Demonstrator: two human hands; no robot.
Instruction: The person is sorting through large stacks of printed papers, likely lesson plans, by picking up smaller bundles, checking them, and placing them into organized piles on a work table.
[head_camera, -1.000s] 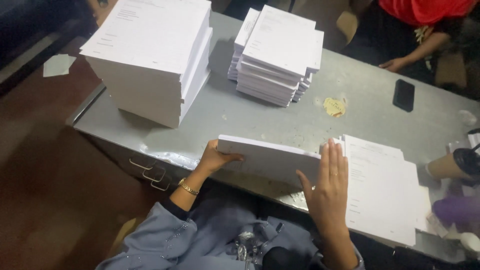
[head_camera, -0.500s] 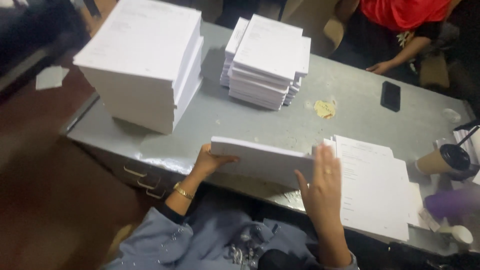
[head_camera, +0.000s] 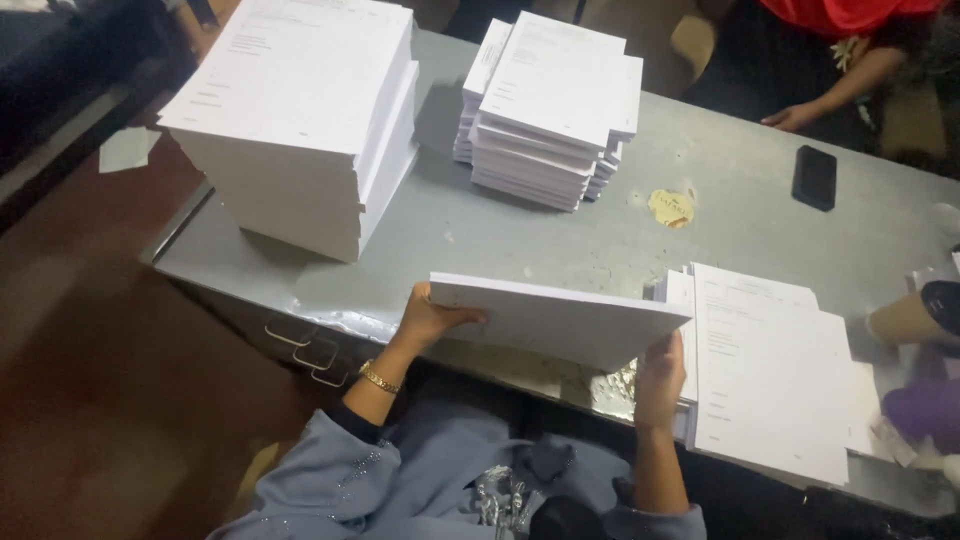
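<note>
a thick bundle of white paper sheets (head_camera: 560, 320), squared into a neat block, is held off the grey metal desk (head_camera: 480, 230) above its near edge. the bundle is tilted, its broad blank face turned toward the camera and its long upper edge running from upper left down to the right. the left hand (head_camera: 430, 318) grips the bundle's left end, thumb on the facing side. the right hand (head_camera: 660, 385) supports the lower right corner from beneath. the bundle's right end overlaps the left edge of a flat pile of printed sheets (head_camera: 770, 375).
</note>
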